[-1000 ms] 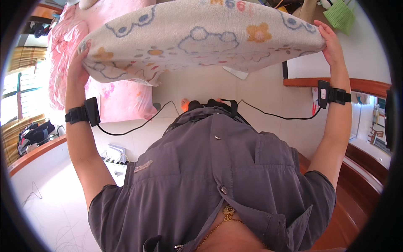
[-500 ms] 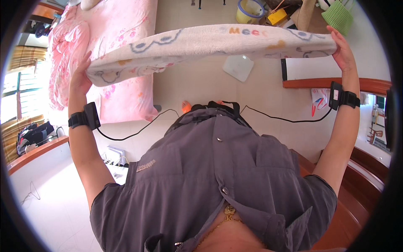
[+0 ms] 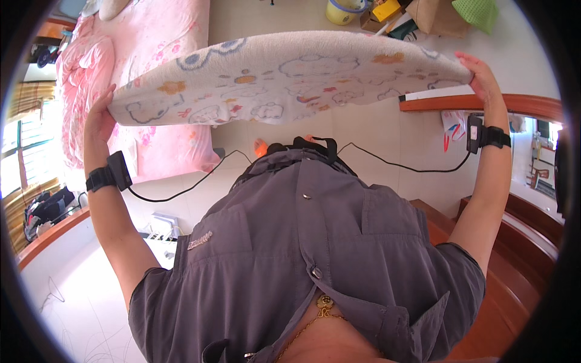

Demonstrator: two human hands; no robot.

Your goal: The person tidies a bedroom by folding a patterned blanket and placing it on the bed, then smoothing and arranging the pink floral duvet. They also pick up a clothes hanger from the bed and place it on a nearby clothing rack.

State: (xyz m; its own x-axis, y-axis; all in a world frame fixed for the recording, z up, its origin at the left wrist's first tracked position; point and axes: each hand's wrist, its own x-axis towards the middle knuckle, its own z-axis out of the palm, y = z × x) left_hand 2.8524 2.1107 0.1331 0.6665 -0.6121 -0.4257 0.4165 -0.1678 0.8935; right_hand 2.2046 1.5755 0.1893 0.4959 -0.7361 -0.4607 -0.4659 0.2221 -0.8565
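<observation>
Cloth (image 3: 290, 72) hangs spread in mid-air, its ends pinched in left hand (image 3: 100, 118) and right hand (image 3: 485, 80), well apart (pink bed (image 3: 157, 36) behind its left end). Opening it out is the step, I'd say; the next move calls for even tension.

No legible lettering on cloth (image 3: 292, 77) or elsewhere.

Left hand (image 3: 100, 116) and right hand (image 3: 483, 77) grip, 2 arms (image 3: 115, 224) outspread.
</observation>
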